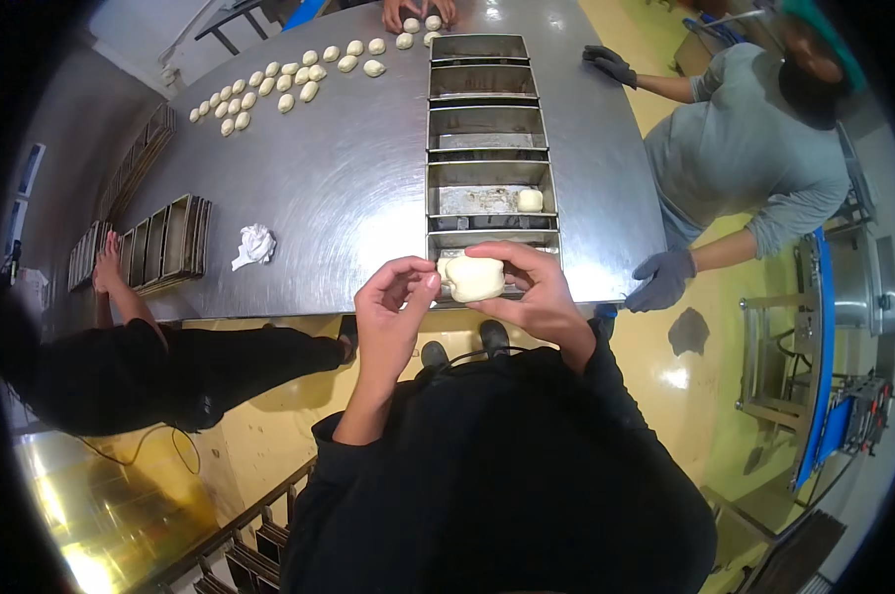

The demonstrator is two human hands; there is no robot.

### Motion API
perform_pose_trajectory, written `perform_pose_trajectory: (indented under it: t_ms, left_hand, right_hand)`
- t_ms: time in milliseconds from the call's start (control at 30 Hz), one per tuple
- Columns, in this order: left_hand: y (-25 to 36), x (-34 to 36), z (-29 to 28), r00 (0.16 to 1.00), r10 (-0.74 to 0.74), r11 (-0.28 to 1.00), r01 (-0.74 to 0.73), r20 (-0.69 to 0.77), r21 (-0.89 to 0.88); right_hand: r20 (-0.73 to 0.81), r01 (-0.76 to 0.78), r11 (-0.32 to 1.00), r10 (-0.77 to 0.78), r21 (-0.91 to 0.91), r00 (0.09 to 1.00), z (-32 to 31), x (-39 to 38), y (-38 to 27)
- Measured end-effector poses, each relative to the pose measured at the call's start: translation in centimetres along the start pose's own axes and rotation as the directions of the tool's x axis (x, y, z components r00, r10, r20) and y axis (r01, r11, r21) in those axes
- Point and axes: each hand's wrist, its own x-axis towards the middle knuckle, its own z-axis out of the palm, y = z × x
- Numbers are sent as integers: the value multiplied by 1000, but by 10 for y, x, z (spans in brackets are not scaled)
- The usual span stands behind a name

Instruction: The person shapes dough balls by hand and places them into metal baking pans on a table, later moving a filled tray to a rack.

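A pale, smooth piece of dough (477, 280) is held over the nearest tin of a joined row of metal loaf tins (493, 238). My right hand (542, 294) grips it from the right, thumb below and fingers above. At its left end, the fingertips of my left hand (398, 300) pinch the dough's edge, where a small lobe sticks out; the other fingers are curled. One dough piece (530, 201) sits in the right end of the second-nearest tin. The tins beyond it hold no dough that I can see.
Several dough balls (309, 91) lie scattered on the steel table (319, 198), with another person's hands (420, 14) at the far edge. A crumpled white cloth (254, 246) and more tins (170, 243) are leftward. A gloved co-worker (745, 148) stands right; another person's arm (121, 282) reaches the left tins.
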Motion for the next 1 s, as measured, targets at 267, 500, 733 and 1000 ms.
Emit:
perform_pose_trajectory:
  t_ms: [267,500,733,1000]
  left_hand:
    - [4,-5,34,989,-144,989,143,-33,-36]
    - [2,-1,20,981,-194,980,194,5,50]
    - [12,-1,4,997,-11,989,22,-74,148]
    - [29,7,-23,799,559,636,-584,220,504]
  right_hand:
    - [58,55,995,-50,-85,997,-21,0,5]
    - [85,17,999,-13,-45,996,-23,1,10]
    - [105,-53,949,21,309,994,-9,8,11]
    - [85,-49,902,14,429,996,15,14,19]
